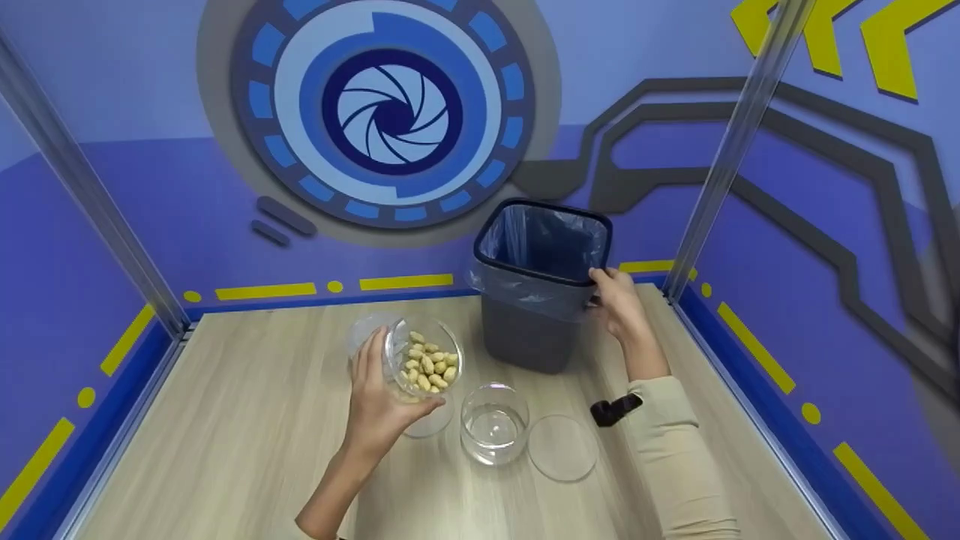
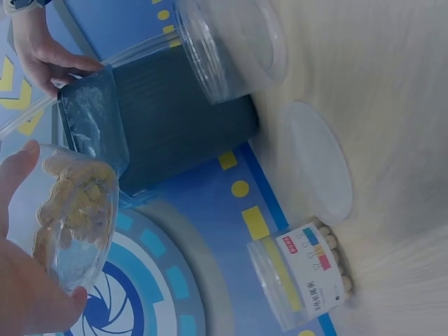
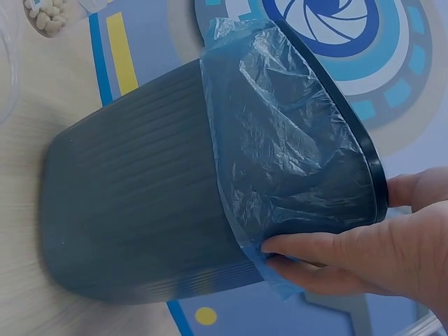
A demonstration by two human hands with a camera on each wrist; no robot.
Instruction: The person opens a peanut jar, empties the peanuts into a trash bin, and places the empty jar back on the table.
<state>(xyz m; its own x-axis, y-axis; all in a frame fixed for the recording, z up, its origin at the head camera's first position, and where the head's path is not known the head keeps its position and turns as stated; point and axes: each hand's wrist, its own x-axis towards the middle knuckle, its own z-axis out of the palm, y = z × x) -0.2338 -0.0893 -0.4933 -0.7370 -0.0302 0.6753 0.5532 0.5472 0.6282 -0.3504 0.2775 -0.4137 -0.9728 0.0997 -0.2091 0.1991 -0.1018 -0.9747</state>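
My left hand (image 1: 379, 412) grips a clear round container (image 1: 391, 352) from its side. Inside lie several peanuts in their shells (image 1: 427, 364); the container's mouth tilts toward the bin. In the left wrist view, thumb and fingers (image 2: 38, 297) wrap round the container. My right hand (image 1: 619, 304) grips the near right corner of a dark grey trash bin (image 1: 529, 330), which has a thin translucent liner (image 1: 502, 281) folded over its rim. In the right wrist view, the fingertips (image 3: 276, 245) press the liner against the bin's outside, with the thumb over the rim (image 3: 378, 178).
In front of the bin stands a clear container (image 1: 495, 427), a round lid (image 1: 562, 450) to its right. Another clear lid (image 1: 429, 424) lies below the held container. Behind the left hand is a labelled clear jar (image 2: 308, 273) with peanuts. Blue printed walls (image 1: 150, 217) enclose the wooden table (image 1: 240, 405).
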